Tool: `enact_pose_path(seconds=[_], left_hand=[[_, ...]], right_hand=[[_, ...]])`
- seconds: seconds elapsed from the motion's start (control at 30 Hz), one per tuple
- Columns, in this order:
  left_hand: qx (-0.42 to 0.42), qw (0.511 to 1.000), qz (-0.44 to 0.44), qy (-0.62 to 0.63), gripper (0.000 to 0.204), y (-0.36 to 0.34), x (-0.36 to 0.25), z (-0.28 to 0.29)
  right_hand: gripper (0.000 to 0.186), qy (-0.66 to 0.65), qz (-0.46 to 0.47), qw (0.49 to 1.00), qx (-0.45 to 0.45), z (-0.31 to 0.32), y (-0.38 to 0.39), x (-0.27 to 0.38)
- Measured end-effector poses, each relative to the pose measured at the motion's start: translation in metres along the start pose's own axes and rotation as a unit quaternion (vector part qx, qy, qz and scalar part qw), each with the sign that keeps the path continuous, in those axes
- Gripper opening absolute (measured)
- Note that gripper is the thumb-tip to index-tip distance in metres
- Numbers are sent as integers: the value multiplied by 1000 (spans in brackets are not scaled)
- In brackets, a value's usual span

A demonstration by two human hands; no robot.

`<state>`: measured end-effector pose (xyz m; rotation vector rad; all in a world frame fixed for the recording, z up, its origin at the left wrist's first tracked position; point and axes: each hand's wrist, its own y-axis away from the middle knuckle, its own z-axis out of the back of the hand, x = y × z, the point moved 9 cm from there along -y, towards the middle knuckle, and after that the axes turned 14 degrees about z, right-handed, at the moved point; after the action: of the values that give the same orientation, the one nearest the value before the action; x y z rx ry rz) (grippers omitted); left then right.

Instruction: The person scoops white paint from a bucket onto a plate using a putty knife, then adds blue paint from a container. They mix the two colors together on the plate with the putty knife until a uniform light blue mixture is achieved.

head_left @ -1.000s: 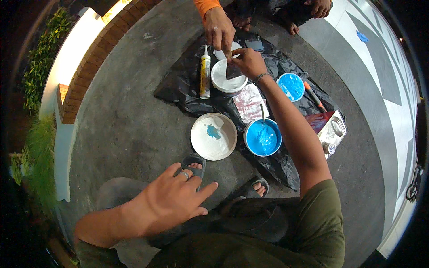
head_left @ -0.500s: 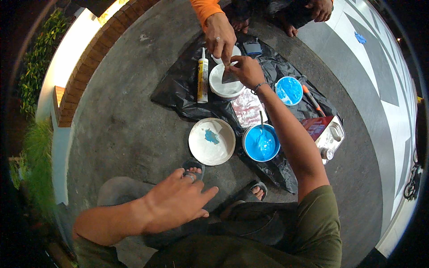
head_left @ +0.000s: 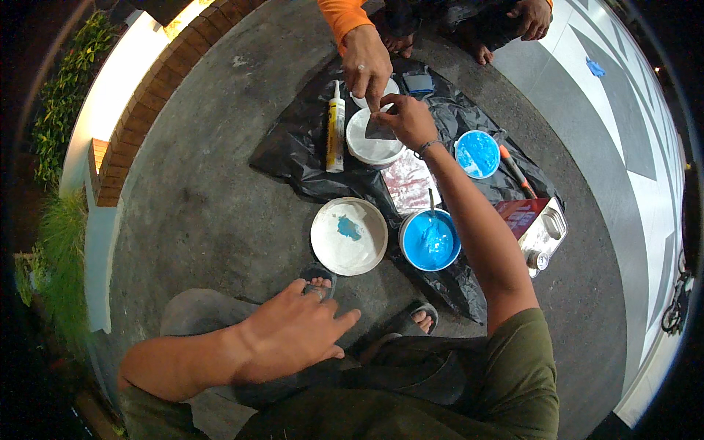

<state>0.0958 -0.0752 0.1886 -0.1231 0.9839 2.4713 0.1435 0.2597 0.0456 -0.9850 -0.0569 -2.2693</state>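
Right hand [head_left: 409, 123] pinches a thin dark flat scraper [head_left: 379, 132] above a round white plastic tub [head_left: 375, 164]

The right hand has a narrow grip: thumb and fingers close on the upper part of the scraper, and its wide edge points down over the mouth of the tub. A co-worker's hand [head_left: 367, 62], which comes from an orange sleeve [head_left: 341, 18], reaches down to the same place; its fingertips meet the scraper and the right hand there, but I cannot tell how firmly they hold. The left hand [head_left: 293, 326] is above the person's lap, palm downward, with its fingers loosely and rather widely spread

The tub stands on a wrinkled black plastic sheet [head_left: 293, 158]. Just beside it, on the left, is a yellow and white cartridge with a pointed nozzle [head_left: 335, 136]. A sheet of white paper with reddish smears [head_left: 408, 183] lies between the tub and a round white bucket of bright blue paste [head_left: 430, 268], in which a thin stick [head_left: 431, 199] stands. Left of this bucket, a round whitish lid with a blue stain [head_left: 345, 257] lies on the dark concrete floor [head_left: 220, 220]
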Motion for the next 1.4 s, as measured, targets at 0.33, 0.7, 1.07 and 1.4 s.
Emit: enact_pose_path(seconds=[0.33,0.7,1.07,1.4], left_hand=[[33,999,0,1,56,-4,2,2],[15,1000,-15,-2,56,-10,4,6],[18,1000,-12,-10,57,-12,5,6],[22,1000,-12,-8,57,-12,4,8]], right_hand=[[30,-24,5,999,-20,29,7,-24],[26,-23,8,999,-42,61,14,-29],[23,-2,11,999,-34,60,17,-34],[25,-13,-16,1000,1,55,19,-29]])
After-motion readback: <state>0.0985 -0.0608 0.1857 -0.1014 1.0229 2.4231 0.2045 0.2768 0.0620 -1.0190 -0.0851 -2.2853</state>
